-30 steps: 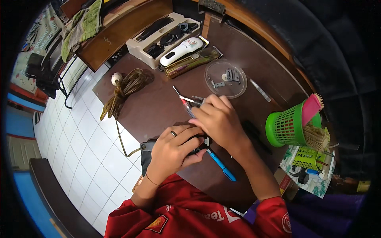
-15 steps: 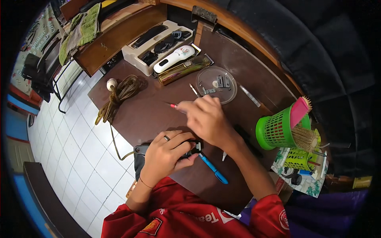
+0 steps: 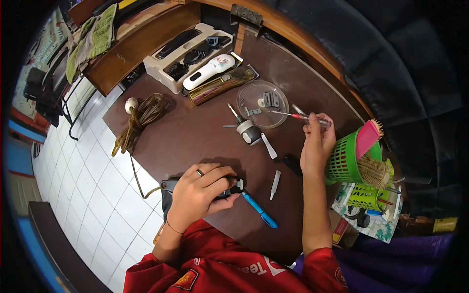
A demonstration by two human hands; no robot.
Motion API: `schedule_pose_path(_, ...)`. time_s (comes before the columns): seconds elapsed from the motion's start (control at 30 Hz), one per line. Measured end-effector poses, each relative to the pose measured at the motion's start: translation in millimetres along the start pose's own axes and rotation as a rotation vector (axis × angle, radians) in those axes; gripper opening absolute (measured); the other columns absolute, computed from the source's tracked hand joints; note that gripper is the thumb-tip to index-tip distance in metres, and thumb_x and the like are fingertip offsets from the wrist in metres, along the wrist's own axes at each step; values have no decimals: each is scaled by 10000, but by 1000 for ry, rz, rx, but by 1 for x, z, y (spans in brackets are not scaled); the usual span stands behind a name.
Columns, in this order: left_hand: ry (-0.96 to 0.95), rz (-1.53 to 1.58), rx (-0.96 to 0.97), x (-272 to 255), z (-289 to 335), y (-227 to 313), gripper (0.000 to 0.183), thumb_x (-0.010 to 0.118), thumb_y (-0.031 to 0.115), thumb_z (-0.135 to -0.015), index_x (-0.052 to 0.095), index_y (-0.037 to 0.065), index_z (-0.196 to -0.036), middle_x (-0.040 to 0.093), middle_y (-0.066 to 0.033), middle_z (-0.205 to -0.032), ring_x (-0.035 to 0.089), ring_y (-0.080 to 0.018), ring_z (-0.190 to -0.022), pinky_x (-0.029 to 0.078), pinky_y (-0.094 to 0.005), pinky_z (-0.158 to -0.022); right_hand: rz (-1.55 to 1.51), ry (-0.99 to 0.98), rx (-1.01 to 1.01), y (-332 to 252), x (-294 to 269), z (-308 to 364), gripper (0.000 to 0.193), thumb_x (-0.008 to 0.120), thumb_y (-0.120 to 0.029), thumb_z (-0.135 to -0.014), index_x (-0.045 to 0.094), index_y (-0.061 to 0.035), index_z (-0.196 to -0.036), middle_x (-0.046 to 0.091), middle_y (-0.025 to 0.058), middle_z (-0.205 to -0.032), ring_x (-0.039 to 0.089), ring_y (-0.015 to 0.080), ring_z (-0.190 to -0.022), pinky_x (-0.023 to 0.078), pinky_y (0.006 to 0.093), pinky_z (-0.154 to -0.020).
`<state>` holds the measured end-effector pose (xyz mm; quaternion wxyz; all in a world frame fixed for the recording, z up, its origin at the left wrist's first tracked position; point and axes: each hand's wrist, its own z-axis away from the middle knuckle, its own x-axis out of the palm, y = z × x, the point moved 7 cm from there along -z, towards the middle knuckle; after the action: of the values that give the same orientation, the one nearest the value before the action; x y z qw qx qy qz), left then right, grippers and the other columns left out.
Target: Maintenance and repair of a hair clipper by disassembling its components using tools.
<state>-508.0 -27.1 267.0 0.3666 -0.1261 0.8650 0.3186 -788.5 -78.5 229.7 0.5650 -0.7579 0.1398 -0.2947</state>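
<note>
My left hand [image 3: 202, 190] is closed around a dark corded clipper [image 3: 169, 186] at the table's near edge; its bladeless-looking end [image 3: 239, 184] sticks out past the fingers. Most of the clipper body is hidden under the hand. In my right hand [image 3: 316, 146] is a thin screwdriver [image 3: 299, 116] with a red and clear handle. Its shaft points left, over the clear round dish [image 3: 283, 121]. Inside the dish lie a metal clipper blade [image 3: 271, 99] and small metal parts [image 3: 254, 112]. A blue pen-like tool [image 3: 261, 211] rests beside the clipper.
Mid-table lie a stubby screwdriver [image 3: 248, 132], a white flat piece [image 3: 268, 146] and a small tube [image 3: 275, 185]. Behind are a white clipper [image 3: 211, 71], a gold clipper [image 3: 223, 86] and a tray [image 3: 165, 77]. A coiled cord [image 3: 141, 117] lies left; a green brush basket [image 3: 344, 158] stands right.
My right hand has swung away from the clipper to the right, carrying the screwdriver, whose tip now reaches over the dish. My left hand stays on the clipper.
</note>
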Motion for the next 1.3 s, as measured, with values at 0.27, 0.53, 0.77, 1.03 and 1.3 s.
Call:
schedule_pose_path(0.27,-33,25,-51,2,0,-3,275,849,191,-641,681,89,-834,711,-18,-1043,669,-259,-980,522,-355,-815,492,-63,-283,-11,8,8,151,661,-118,-980,649,24,-1031,629,6,-908,557,62,-818,452,205,-731)
schedule_pose_path(0.53,-39,42,-49,2,-3,-2,278,850,194,-645,670,92,-831,715,-23,-1032,673,-268,-987,520,-364,-822,548,-63,-251,-7,5,4,165,679,-132,-970,661,18,-1036,648,2,-892,573,52,-810,459,202,-725)
schedule_pose_path(0.77,-34,23,-53,2,-2,-1,257,831,198,-666,650,93,-816,708,-14,-1034,666,-250,-977,522,-362,-820,567,-95,-268,-2,7,3,164,688,-123,-960,668,21,-1037,652,-5,-890,574,46,-798,465,197,-717)
schedule_pose_path(1.03,-37,37,-60,4,-1,-2,284,844,186,-659,671,85,-860,718,-38,-1027,680,-272,-987,518,-373,-828,560,-57,-280,-6,8,4,189,729,-164,-926,688,-6,-1022,687,41,-846,598,86,-753,483,248,-694)
schedule_pose_path(1.3,-25,56,-140,0,-3,-2,344,836,202,-667,697,97,-963,706,-58,-1025,672,-296,-970,513,-379,-813,560,-84,-294,-11,13,7,183,700,-164,-955,674,10,-1003,651,-9,-848,563,47,-764,457,206,-686)
